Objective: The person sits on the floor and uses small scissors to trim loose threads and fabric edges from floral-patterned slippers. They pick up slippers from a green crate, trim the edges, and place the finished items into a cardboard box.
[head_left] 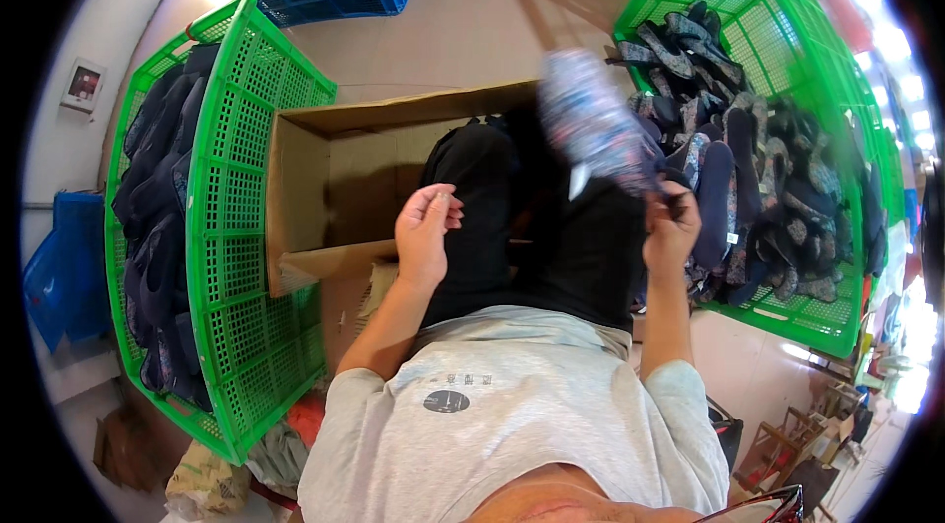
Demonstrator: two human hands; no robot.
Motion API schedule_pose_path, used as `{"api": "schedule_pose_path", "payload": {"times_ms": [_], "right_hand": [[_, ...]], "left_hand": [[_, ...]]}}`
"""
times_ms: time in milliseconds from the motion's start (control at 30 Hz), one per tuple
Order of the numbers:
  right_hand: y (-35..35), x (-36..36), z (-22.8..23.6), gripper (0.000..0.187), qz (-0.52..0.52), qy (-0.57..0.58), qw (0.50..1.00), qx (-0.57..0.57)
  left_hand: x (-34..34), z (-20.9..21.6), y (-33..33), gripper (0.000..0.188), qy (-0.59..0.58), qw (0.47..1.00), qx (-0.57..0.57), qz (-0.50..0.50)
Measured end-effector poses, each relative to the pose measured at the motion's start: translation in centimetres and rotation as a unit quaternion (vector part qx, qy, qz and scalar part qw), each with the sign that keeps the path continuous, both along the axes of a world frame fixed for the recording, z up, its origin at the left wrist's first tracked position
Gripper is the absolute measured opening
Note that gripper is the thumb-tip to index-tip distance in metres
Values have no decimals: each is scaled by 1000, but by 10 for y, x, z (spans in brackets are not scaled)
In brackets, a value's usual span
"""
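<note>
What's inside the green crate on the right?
The crate holds a heap of dark slippers, many with multicoloured patterns. Whatever lies deeper is covered by the top ones and cannot be seen.

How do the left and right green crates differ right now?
The left crate has its shoes packed close in stacked rows; the right crate holds a loose jumble.
The left crate shows mostly plain dark shoes; the right crate mixes dark and patterned ones.
The left crate stands beside the cardboard box; the right crate is beyond the right hand.
Both are green, mesh-walled and hold shoes.
</note>
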State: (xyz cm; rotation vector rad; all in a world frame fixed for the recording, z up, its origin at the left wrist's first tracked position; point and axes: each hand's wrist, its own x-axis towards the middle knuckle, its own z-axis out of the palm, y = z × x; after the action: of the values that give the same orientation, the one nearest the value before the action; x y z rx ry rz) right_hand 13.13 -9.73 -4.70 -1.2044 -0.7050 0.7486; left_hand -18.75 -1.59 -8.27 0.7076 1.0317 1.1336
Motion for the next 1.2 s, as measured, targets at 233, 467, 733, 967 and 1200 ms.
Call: {"api": "schedule_pose_path", "payload": {"times_ms": [233,467,733,967,1200], "right_hand": [[3,-116,-21,19,273,-245,930,-6],[-14,-144,-44,21,337,-153,929,23],[-17,-145,-45,22,321,-137,937,3],[-15,-140,-56,22,335,-110,935,-29],[-13,-139,-60,19,338,-120,933,-38]], "left_hand": [[-92,4,34,8,-7,989,-7,147],[-100,44,25,10,158,977,116,-85],[-37,75,14,13,136,951,223,-166],[-27,69,4,11,82,974,157,-138],[-28,62,6,11,85,977,148,-126]]}}
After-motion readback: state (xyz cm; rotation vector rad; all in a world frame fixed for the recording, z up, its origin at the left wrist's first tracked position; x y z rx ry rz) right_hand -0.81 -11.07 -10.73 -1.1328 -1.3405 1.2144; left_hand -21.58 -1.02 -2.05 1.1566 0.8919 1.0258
